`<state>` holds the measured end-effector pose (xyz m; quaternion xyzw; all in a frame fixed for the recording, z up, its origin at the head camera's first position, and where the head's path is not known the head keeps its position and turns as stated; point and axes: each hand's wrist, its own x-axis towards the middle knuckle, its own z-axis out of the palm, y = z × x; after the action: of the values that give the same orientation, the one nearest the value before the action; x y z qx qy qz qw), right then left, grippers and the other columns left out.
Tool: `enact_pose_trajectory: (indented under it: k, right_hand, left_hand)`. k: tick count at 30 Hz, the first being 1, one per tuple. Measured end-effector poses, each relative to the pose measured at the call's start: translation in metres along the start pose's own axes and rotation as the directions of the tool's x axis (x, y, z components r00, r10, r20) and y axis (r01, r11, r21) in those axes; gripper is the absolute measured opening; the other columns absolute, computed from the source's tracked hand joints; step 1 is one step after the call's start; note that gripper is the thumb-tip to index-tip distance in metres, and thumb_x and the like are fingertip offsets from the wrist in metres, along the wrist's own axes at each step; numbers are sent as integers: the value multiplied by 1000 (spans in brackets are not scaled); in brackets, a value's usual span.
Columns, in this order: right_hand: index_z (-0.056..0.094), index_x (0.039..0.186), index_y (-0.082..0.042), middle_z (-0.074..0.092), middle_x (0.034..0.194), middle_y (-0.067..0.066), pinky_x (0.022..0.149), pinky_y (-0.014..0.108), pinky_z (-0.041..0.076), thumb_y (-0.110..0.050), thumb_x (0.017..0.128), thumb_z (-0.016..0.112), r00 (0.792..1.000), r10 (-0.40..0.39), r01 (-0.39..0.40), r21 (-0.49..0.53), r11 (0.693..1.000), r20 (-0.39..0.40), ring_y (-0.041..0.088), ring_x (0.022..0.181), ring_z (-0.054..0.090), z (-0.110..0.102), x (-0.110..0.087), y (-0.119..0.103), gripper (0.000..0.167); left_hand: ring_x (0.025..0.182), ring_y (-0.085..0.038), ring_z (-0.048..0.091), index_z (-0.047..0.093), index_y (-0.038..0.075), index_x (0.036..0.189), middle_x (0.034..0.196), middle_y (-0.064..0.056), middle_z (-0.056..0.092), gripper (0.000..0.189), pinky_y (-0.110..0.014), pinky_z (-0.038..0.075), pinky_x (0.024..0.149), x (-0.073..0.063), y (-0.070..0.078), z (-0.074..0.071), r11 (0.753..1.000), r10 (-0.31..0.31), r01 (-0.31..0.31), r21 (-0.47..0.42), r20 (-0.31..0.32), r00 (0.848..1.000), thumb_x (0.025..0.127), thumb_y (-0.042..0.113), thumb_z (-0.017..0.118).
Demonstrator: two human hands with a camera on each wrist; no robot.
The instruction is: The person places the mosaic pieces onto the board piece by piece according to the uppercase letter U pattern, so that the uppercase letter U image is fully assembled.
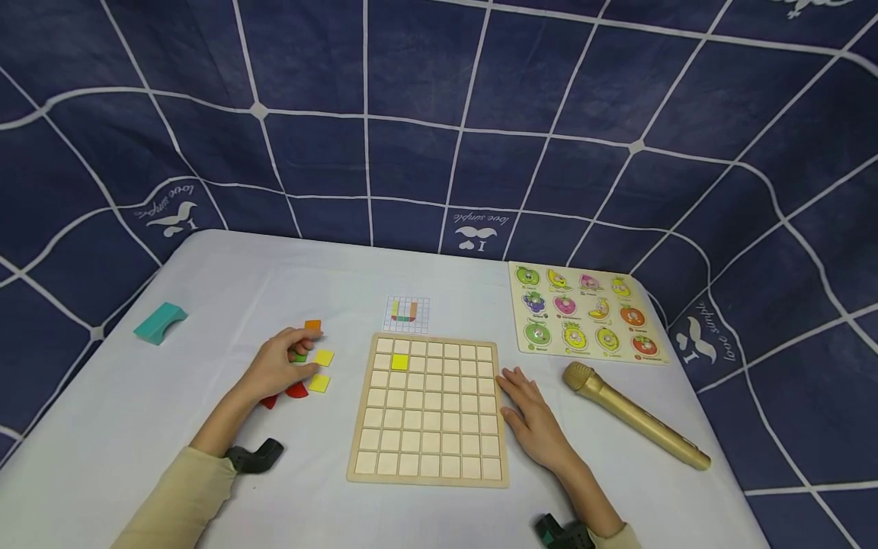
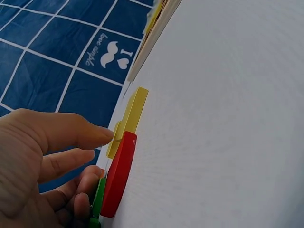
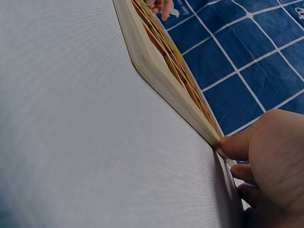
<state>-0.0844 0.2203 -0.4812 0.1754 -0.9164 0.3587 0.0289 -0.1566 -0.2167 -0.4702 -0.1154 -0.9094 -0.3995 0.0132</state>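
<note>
Grid board [image 1: 428, 482] is laid flat at centre of white-clothed table [image 1: 309, 507]; one yellow square [image 1: 400, 362] is seated in its second row from the far edge, second column from left. Board's right edge is touched by right hand [image 1: 538, 423], fingers extended and relaxed, nothing gripped; probably put there so the board is kept steady.

Left hand [image 1: 274, 367] is held over loose pieces left of the board: two yellow pieces [image 1: 324, 357], orange piece [image 1: 312, 325], green piece [image 1: 299, 357] and red pieces [image 1: 297, 390]. Its fingers are loosely bent, thumb parted from index, no grip seen; whether the nearest pieces are touched can't be told. Pieces are likely bunched there for easy reach.

Pattern card [image 1: 408, 315] is set just beyond the far edge, seemingly where it isn't covered by either hand.

Edges: a strip of cloth is left between pieces and board, so sideways passage looks unobstructed; raised rim would have to be cleared. Right side is bounded by microphone [image 1: 634, 415] and fruit puzzle [image 1: 590, 348]. Teal block [image 1: 161, 323] is kept well apart, far left.
</note>
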Motion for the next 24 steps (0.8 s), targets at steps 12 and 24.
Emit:
enact_pose_trajectory:
  k: [12,24]
  right_hand:
    - [46,134,-2,36,143,11,108,48,11,-1,88,57,1000,-18,18,-9,1000,-6,26,137,20,-1,-1,-1,47]
    - [46,134,-2,36,144,11,108,48,10,-1,88,57,1000,-12,12,-5,1000,-6,26,137,19,0,0,-1,47]
  left_hand:
    - [84,-18,46,66,3,108,94,-5,54,39,-32,37,72,-1,0,4,997,13,-13,75,-2,1000,71,9,76]
    - [82,-19,46,69,6,100,94,-5,54,27,-34,38,71,-1,-1,5,997,25,-24,69,-13,1000,74,10,75]
